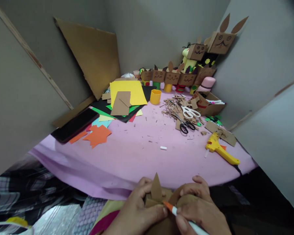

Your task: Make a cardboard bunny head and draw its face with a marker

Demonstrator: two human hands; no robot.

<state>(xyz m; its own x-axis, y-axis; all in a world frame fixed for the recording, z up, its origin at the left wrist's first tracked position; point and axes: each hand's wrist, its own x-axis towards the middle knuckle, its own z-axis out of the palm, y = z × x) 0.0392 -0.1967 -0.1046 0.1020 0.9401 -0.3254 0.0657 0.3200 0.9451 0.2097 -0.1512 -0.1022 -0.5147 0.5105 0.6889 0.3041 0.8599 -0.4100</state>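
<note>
At the bottom edge my left hand point(137, 210) is closed round a small brown cardboard figure with pointed ears point(157, 192), thumb pressed on its front. My right hand point(198, 209) grips an orange-tipped white marker point(176, 212), whose tip touches the cardboard near my left thumb. Both hands hold the piece close over my lap, in front of the pink sheet point(137, 153).
On the pink sheet lie a yellow glue gun point(220, 150), black scissors point(186, 125), white scissors point(189, 112), cardboard scraps, a yellow cup point(155, 96), coloured paper sheets point(127, 93), orange cut-outs point(98, 135) and a dark phone point(74, 125). Finished cardboard animal figures point(181, 76) line the back wall.
</note>
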